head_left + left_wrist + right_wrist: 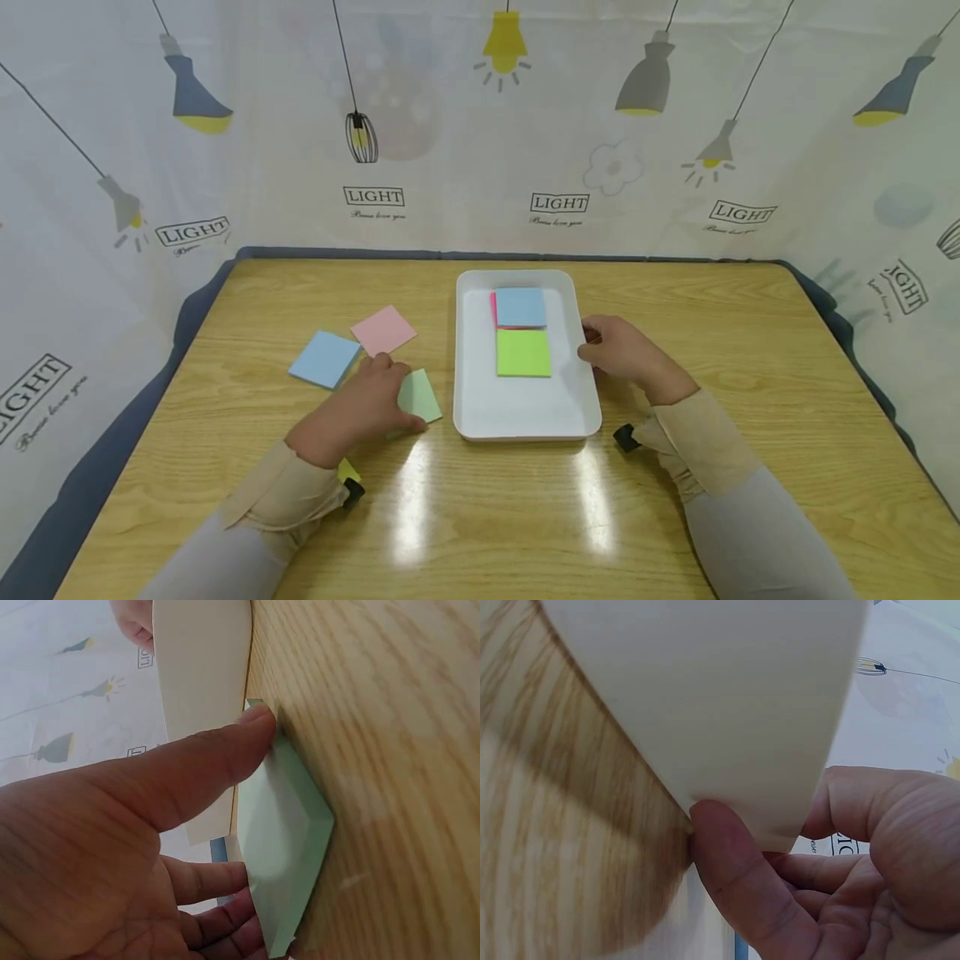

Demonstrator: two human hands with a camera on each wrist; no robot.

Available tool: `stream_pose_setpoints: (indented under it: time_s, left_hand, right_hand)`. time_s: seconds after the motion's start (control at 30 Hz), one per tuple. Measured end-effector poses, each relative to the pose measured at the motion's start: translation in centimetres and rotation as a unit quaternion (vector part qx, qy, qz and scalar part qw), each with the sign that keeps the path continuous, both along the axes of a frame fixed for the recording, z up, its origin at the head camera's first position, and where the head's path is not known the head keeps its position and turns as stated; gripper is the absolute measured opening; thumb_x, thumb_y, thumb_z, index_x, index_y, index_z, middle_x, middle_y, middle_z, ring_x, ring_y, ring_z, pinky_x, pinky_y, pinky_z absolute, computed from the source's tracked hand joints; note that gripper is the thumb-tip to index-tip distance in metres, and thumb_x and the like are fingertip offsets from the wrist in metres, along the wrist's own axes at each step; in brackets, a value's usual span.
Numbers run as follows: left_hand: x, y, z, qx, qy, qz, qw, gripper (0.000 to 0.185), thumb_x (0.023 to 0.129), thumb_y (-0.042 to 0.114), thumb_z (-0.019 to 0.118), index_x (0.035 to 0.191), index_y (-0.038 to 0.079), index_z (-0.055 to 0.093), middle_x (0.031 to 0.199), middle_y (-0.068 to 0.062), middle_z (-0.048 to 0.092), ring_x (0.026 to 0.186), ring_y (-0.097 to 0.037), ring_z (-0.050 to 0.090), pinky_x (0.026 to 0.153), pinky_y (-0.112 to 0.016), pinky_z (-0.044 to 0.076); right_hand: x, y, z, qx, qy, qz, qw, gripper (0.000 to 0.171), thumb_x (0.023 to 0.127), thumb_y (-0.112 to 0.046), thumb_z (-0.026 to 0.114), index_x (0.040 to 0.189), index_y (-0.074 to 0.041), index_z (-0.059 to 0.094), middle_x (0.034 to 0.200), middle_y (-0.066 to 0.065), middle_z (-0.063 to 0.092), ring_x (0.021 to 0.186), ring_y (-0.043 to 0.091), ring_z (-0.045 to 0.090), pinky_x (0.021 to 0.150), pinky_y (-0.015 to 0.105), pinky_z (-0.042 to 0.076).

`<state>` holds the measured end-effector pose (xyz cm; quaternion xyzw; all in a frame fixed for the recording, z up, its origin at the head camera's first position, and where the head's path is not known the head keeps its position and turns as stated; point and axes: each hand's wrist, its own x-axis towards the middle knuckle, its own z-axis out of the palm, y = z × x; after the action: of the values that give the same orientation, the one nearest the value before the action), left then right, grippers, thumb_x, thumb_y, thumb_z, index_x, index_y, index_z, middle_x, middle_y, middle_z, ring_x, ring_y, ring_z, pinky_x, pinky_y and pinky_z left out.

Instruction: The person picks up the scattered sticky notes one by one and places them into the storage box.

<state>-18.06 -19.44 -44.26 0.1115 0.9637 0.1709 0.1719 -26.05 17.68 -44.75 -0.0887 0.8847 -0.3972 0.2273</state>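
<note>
My left hand point(356, 410) spans a pale green sticky note pad point(420, 397) on the table, left of a white tray point(476, 417). In the left wrist view the thumb lies at one edge of the pad point(281, 825), the other fingers at the opposite edge. My right hand point(626, 354) holds the tray's right side, its thumb point(735, 859) against the outer wall and a bent finger at the rim. Inside the tray, a blue pad point(521, 307) overlaps a hot pink one point(493, 310), with a bright green pad point(523, 353) just in front.
Another blue pad point(325, 359) and a light pink pad point(383, 331) lie beyond the left hand. A yellow pad point(348, 472) shows partly beneath the left wrist. Printed cloth point(465, 150) hangs behind and at both sides of the wooden table point(705, 317).
</note>
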Motion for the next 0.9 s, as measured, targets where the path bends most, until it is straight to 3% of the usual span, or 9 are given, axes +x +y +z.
stream_pose_setpoints:
  time_s: [0.13,0.37,0.63,0.9]
  left_hand:
    - [-0.1,-0.1,0.0,-0.006,0.004,0.007,1.0,0.086,0.074,0.046,0.092,0.133,-0.005,0.057,0.118,-0.017,0.055,0.104,-0.03,0.05,0.093,-0.046,0.049]
    - [-0.2,-0.6,-0.7,0.014,0.004,0.016,0.9998,0.09,0.072,0.05,0.093,0.13,-0.007,0.054,0.117,-0.017,0.055,0.103,-0.03,0.051,0.094,-0.045,0.049]
    - [-0.8,-0.9,-0.8,0.046,-0.011,0.043,0.998,0.064,0.086,0.035,0.086,0.126,-0.007,0.058,0.112,-0.016,0.066,0.097,-0.025,0.059,0.085,-0.04,0.053]
    - [-0.2,-1.0,1.2,0.064,-0.035,0.041,0.9965,0.041,0.101,0.024,0.069,0.132,-0.001,0.061,0.132,-0.02,0.065,0.122,-0.034,0.062,0.1,-0.051,0.052]
  right_hand:
    - [0.0,0.0,-0.1,0.0,-0.001,-0.001,1.0,0.048,0.104,-0.012,0.052,0.149,0.006,0.047,0.132,0.026,0.061,0.113,0.035,0.064,0.084,0.04,0.059]
    - [-0.1,-0.1,-0.1,0.004,0.0,-0.005,1.0,0.049,0.104,-0.012,0.051,0.149,0.006,0.046,0.133,0.027,0.061,0.113,0.035,0.064,0.084,0.041,0.06]
    - [-0.1,-0.2,-0.1,0.011,0.01,-0.007,1.0,0.048,0.103,-0.011,0.051,0.148,0.007,0.048,0.13,0.026,0.062,0.111,0.034,0.064,0.084,0.039,0.059]
    - [-0.1,0.0,-0.2,0.013,0.011,-0.006,1.0,0.048,0.103,-0.011,0.051,0.148,0.006,0.049,0.129,0.026,0.063,0.11,0.033,0.064,0.083,0.039,0.058]
